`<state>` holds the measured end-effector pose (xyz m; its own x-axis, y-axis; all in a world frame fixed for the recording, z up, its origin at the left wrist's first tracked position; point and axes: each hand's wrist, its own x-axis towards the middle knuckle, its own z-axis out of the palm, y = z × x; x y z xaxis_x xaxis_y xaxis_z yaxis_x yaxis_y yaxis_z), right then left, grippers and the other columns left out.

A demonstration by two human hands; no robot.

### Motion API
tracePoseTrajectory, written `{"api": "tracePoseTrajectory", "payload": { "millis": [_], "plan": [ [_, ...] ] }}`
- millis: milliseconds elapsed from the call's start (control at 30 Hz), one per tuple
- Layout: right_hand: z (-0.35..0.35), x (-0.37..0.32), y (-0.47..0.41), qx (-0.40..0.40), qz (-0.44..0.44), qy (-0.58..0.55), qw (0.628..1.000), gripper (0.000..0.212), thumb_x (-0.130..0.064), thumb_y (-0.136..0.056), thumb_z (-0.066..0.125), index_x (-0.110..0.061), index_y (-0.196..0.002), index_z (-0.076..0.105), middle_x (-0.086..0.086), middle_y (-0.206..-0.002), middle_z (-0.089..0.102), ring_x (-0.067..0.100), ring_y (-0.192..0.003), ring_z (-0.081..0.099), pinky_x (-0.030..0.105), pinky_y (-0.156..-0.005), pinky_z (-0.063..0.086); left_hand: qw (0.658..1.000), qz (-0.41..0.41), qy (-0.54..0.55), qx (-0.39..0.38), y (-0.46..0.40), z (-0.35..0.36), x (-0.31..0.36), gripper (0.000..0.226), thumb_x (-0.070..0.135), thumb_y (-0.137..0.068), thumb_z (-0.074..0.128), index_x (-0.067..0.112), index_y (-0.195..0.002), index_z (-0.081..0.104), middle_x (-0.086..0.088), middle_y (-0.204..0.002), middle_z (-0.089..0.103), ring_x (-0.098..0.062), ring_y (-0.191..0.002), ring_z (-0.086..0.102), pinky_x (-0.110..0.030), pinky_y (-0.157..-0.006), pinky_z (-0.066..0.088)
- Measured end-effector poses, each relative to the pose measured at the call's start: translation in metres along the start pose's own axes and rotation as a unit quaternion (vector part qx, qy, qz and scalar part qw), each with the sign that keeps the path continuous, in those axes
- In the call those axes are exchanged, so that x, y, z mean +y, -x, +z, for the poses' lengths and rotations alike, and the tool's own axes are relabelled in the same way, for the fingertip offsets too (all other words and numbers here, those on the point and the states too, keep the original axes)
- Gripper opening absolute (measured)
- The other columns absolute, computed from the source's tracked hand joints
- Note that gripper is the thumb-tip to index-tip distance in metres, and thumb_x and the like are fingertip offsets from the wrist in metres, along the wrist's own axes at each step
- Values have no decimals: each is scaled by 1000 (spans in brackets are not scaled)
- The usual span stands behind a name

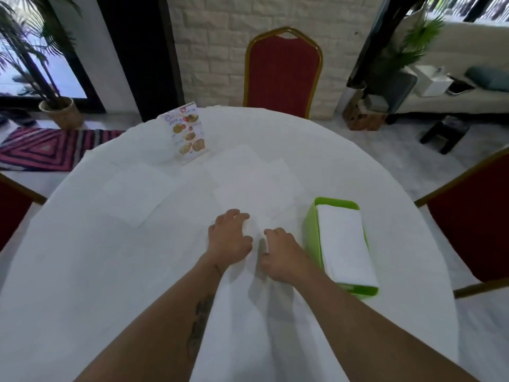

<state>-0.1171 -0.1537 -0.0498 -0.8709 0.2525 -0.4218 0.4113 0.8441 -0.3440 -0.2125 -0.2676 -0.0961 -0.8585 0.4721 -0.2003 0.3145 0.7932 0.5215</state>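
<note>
Both my hands sit close together at the middle of a round table (82, 257) covered in white cloth. My left hand (230, 238) has its fingers curled over a small folded white napkin (259, 232). My right hand (283, 252) pinches the same napkin from the right side. Just beyond them lies a pile of flat white napkins (253, 180). A further flat napkin (137, 191) lies to the left. To the right of my right hand stands a green tray (309, 230) holding folded white napkins (344, 244).
A standing menu card (187, 133) with food pictures is at the table's far left. A red chair (282, 75) faces me across the table; another red chair (471, 219) is at the right and one at the left edge. Potted plants and a striped rug lie beyond.
</note>
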Motion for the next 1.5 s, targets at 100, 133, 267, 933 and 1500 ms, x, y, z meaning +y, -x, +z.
{"api": "tracePoseTrajectory", "payload": {
  "millis": [100, 133, 267, 933, 1500],
  "plan": [
    [10, 3, -4, 3, 7, 7, 1000, 37, -19, -80, 54, -11, -117, 49, 9, -128, 46, 31, -121, 43, 41, -94, 43, 999, 19, -22, 36, -5, 7, -9, 43, 31, -78, 60, 32, -121, 58, 7, -140, 42, -23, -131, 33, -42, -104, 27],
    [13, 3, -4, 9, 8, 10, 1000, 32, -18, -79, 53, -12, -110, 48, 9, -126, 46, 31, -119, 44, 39, -91, 43, 998, 22, -19, 52, -8, 8, -10, 33, 29, -79, 60, 31, -112, 62, 7, -134, 45, -23, -127, 36, -41, -101, 29],
    [21, 7, -2, 3, 10, -5, 1000, 25, -19, -73, 51, -17, -96, 42, 7, -121, 46, 29, -115, 44, 39, -87, 43, 995, 31, -37, 86, -20, 6, -10, 14, 24, -86, 54, 29, -93, 66, 7, -118, 50, -22, -111, 43, -34, -90, 34],
    [32, 4, 55, 1, 266, -721, 639, 21, -24, -94, 64, -6, -84, 62, 9, -68, 64, 23, -62, 60, 35, -58, 51, 959, -79, 271, -27, 120, -6, -26, 12, 17, -81, 60, 24, -73, 67, 4, -85, 72, -10, -75, 64, -23, -68, 49],
    [44, 9, 106, -155, 39, -80, 984, 69, -32, -84, 61, -30, -148, 36, 3, -151, 21, 27, -141, 17, 42, -113, 28, 962, -158, 210, 76, 174, -4, -25, 34, -5, -72, 48, 20, -90, 62, 0, -102, 54, -13, -86, 51, -19, -65, 39]
  ]
}}
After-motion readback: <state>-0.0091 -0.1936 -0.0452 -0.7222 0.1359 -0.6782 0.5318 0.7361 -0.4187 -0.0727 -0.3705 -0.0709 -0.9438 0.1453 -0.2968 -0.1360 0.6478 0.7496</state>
